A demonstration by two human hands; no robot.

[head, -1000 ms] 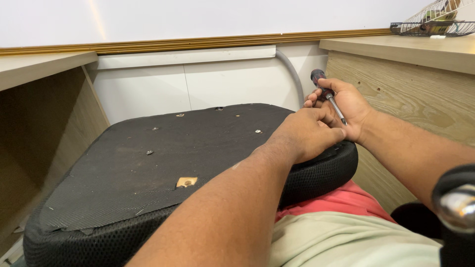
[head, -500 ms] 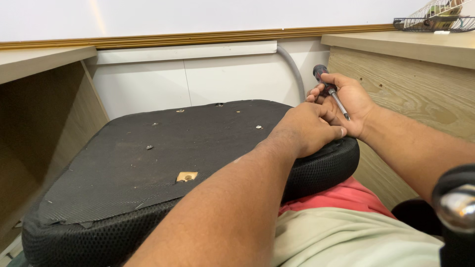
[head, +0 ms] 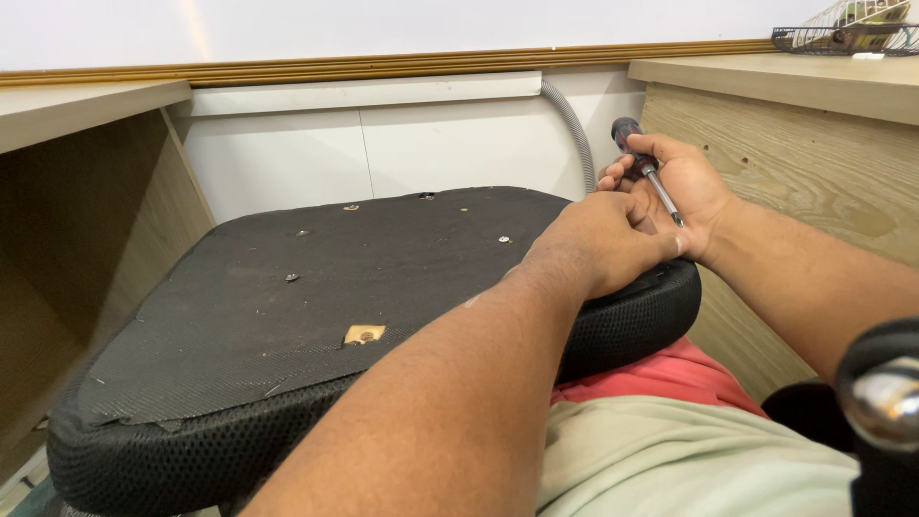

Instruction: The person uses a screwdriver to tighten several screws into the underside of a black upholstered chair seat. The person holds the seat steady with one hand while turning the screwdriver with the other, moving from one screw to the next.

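An upturned black chair seat (head: 287, 316) rests on my lap, its fabric underside up, with small screws and a torn patch showing wood. At the seat's far right corner my right hand (head: 684, 187) grips a screwdriver (head: 643, 168) with a black and red handle, the metal shaft lying across the palm toward my wrist. My left hand (head: 598, 239) reaches across the seat, fingers curled and touching the right palm near the shaft's tip. What the left fingers pinch is hidden.
Wooden desk panels stand on the left (head: 77, 211) and right (head: 795, 163), with a white wall panel (head: 383, 144) and a grey corrugated hose (head: 574, 124) behind. A wire basket (head: 842, 33) sits on the right desktop. A black and chrome part (head: 885, 402) is at the bottom right.
Both hands stay together at the seat's right corner; only the view has shifted slightly. The screwdriver remains in the right hand.
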